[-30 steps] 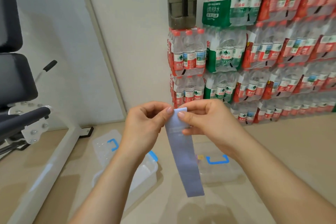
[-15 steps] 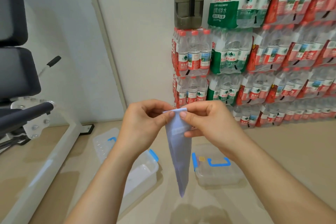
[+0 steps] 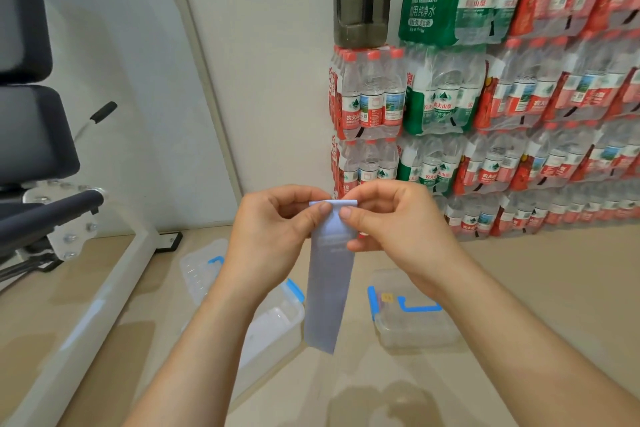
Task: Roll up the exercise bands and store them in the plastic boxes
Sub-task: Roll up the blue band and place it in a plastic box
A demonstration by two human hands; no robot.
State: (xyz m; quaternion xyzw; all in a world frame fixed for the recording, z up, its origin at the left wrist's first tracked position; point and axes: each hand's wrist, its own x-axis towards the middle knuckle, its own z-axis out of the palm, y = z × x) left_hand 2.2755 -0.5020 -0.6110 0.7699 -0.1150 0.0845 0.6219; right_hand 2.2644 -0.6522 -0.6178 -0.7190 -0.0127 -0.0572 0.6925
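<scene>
above the floor (image 3: 540,288), the band (image 3: 328,291) has untwisted.

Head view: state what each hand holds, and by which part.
Both hold the exercise band by its top edge: the left hand pinches its left corner, the right hand its right corner. The rest hangs free.

Bright, soft light fills the room. Blurry dark shadows lie on the shiny floor (image 3: 554,288) just below the band (image 3: 329,288). Far from the band, out at the edges, straight lines bend. The water bottles (image 3: 571,107) far right of the band look fuzzy.
</scene>
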